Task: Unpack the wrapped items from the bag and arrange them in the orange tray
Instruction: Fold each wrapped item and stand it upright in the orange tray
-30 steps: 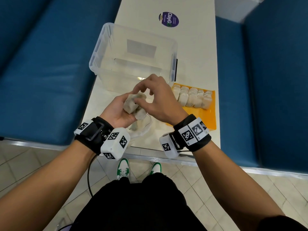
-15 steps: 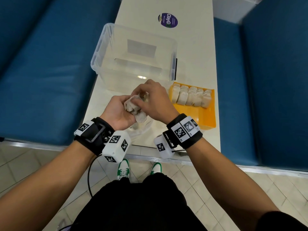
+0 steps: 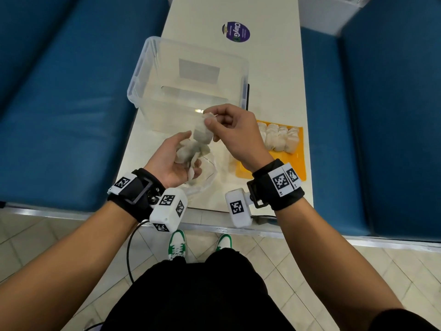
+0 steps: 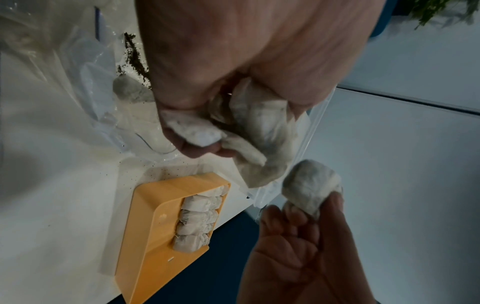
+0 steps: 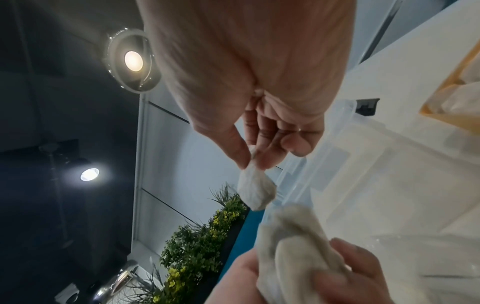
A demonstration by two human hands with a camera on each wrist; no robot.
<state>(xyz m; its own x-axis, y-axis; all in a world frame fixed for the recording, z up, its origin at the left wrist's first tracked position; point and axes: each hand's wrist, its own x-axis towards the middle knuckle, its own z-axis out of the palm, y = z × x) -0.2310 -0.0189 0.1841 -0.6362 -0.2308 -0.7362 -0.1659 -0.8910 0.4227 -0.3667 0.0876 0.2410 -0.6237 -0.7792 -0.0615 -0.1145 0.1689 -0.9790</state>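
My right hand [image 3: 212,123] pinches one pale wrapped item [image 3: 202,133] by its top corner between thumb and forefinger; the item [image 5: 255,190] hangs just above my left hand. My left hand [image 3: 181,154], palm up, holds a small bunch of wrapped items [image 3: 191,151], with the fingers curled round the bunch [image 4: 249,127]. The orange tray [image 3: 297,168] lies to the right on the table, with a row of several wrapped items [image 3: 279,138] at its far end. The clear plastic bag [image 3: 202,180] lies crumpled under my left hand, with one wrapped item [image 4: 130,90] in it.
A clear plastic storage bin [image 3: 188,80] stands just beyond my hands on the narrow white table [image 3: 274,56]. A purple round sticker [image 3: 236,32] is on the far end. Blue benches [image 3: 59,103] flank the table. Dark crumbs [image 4: 132,59] lie in the bag.
My right hand has pulled one wrapped item out of the bunch and lifted it up and away. My left hand has opened a little and lowered with the rest.
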